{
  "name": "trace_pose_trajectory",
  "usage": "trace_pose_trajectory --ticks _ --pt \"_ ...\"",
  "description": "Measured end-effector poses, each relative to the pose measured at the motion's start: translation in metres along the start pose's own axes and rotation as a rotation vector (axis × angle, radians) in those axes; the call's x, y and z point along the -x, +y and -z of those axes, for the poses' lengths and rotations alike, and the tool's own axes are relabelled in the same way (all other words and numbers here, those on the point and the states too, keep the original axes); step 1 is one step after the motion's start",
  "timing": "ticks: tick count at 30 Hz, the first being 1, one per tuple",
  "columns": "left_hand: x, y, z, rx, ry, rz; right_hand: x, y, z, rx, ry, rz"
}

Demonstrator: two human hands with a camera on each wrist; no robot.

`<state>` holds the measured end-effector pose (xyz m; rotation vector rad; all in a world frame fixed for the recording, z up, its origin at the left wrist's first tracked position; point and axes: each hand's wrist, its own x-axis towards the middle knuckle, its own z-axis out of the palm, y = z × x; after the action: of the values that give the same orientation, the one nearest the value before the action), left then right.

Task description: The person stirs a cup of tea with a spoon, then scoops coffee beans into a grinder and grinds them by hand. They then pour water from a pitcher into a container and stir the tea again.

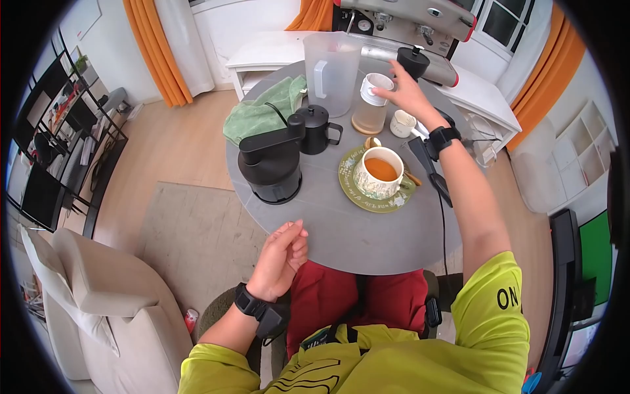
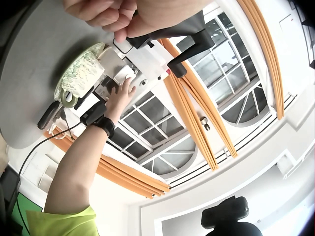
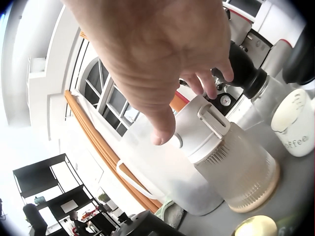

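My right hand [image 1: 412, 100] reaches over a clear container with a white lid [image 1: 369, 119], its fingers spread around the lid. In the right wrist view, the thumb [image 3: 161, 132] is right by the side of the white lid [image 3: 201, 129], and the fingers stretch past its top. A flip loop stands on that lid. My left hand [image 1: 281, 257] hangs loosely curled by the table's front edge, holding nothing. Nearest to it is a black hand-crank grinder [image 1: 269, 167]. A patterned cup [image 1: 380, 172] of orange-brown liquid stands on a green saucer [image 1: 354, 194] with a spoon.
A tall translucent pitcher [image 1: 341, 79], a black lidded pot [image 1: 314, 128] and a green cloth [image 1: 266, 108] stand around the left back. Right of the container are a small white cup [image 1: 401, 125] and a black-topped jar [image 1: 413, 60]. A cable [image 1: 443, 230] crosses the right side; an espresso machine [image 1: 400, 23] stands behind.
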<state>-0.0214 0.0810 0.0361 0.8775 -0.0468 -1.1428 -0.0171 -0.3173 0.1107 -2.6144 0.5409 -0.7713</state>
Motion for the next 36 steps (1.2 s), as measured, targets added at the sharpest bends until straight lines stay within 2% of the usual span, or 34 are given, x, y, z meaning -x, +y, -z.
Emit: trace_pose_trajectory --ticks 2,3,5,8,10,15,18,19,21,28,30,31,33,36 --pt "0.002 0.001 0.001 0.006 0.012 0.005 0.009 0.002 0.012 -0.161 0.152 -0.082" --pt "0.002 0.001 0.0 0.004 0.007 0.001 0.015 0.004 0.018 -0.161 0.148 -0.078" --pt "0.002 0.001 0.0 0.007 0.001 -0.004 0.036 0.015 0.034 0.032 0.225 -0.252" --pt "0.0 0.0 0.002 -0.006 -0.024 0.009 0.071 0.05 0.031 0.082 0.196 -0.27" --pt "0.0 -0.002 0.003 0.015 -0.02 0.023 0.094 0.057 0.029 0.177 0.093 -0.295" --pt "-0.001 -0.006 0.001 -0.01 -0.011 0.037 0.108 0.078 0.013 0.38 0.049 -0.266" --pt "-0.001 -0.007 0.002 -0.013 -0.002 0.034 0.097 0.092 0.002 0.063 -0.165 -0.527" --pt "0.0 -0.007 0.002 -0.004 -0.004 0.034 0.096 0.094 0.001 0.061 -0.161 -0.523" --pt "0.0 -0.007 0.003 -0.005 -0.01 0.028 0.097 0.09 -0.003 -0.179 -0.187 -0.649" --pt "0.001 -0.008 0.002 -0.039 -0.018 0.038 0.091 0.074 0.003 -0.419 -0.266 -0.823" --pt "0.002 -0.008 0.001 -0.039 -0.018 0.035 0.087 0.076 0.003 -0.705 -0.331 -0.894" --pt "0.002 -0.008 0.001 -0.041 -0.015 0.037 0.085 0.08 0.002 -0.704 -0.33 -0.887" --pt "0.002 -0.007 0.001 -0.042 -0.021 0.032 0.081 0.081 0.003 -1.091 -0.353 -1.006" --pt "0.003 -0.008 0.0 -0.052 -0.021 0.032 0.079 0.076 0.006 -1.207 -0.328 -1.042"
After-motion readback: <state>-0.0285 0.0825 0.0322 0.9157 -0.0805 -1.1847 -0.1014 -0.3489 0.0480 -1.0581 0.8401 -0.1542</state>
